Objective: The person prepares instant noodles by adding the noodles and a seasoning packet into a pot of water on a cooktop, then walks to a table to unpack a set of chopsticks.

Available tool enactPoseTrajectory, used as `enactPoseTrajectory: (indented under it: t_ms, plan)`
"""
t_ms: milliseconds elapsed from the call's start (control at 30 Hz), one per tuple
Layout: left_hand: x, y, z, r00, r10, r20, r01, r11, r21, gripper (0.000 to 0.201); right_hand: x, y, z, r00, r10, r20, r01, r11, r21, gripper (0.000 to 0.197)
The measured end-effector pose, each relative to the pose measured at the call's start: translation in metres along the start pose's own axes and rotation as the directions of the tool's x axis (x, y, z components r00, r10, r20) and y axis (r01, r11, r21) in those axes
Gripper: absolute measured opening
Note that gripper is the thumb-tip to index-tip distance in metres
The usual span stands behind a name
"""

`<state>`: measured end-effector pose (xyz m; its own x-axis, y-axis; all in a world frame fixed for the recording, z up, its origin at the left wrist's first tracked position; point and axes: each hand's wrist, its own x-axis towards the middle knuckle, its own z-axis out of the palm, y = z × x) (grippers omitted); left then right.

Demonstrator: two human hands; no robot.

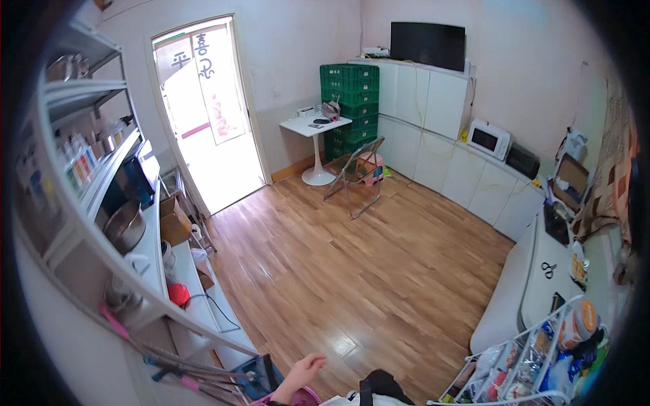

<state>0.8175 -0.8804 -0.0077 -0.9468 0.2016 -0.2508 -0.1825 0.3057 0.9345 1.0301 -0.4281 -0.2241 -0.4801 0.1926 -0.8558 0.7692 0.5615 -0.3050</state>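
My left hand (pixel 305 373) comes in at the bottom edge, held over the wood floor (pixel 365 271). Its fingers are loosely bent, and nothing shows in them. Close below the hand and wrist is the rim of a pink tub (pixel 309 396), partly hidden by my arm. Beside it, to the left, stands a dark blue bin (pixel 261 376). No part of my right hand can be seen. White clothing and a black strap show at the lower edge.
Metal shelving (pixel 88 203) with bowls and bottles lines the left, long-handled tools (pixel 193 369) below. Ahead are a bright doorway (pixel 206 115), white table (pixel 305 126), folding chair (pixel 355 176) and green crates (pixel 349 101). A microwave (pixel 489 139) tops the right-hand cabinets; a loaded rack (pixel 521 365) stands near right.
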Motion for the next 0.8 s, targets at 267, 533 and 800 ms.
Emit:
enactPoseTrajectory:
  t_ms: [267,533,800]
  plan:
    - [0.223,0.027,-0.045,0.999,0.014,0.032,-0.009,0.988,-0.154,0.022,0.122,-0.151,-0.089,0.996,0.046,0.080,-0.046,0.999,-0.001,0.027]
    - [0.330,0.046,-0.156,0.899,-0.237,-0.369,0.101,0.931,-0.350,0.020,0.283,-0.515,-0.271,0.869,-0.460,-0.182,0.356,0.837,-0.416,0.026]
    - [0.517,0.008,-0.253,0.858,-0.247,-0.451,0.108,0.944,-0.312,0.023,0.349,-0.842,-0.342,0.568,-0.721,-0.396,0.655,0.688,-0.312,0.024]
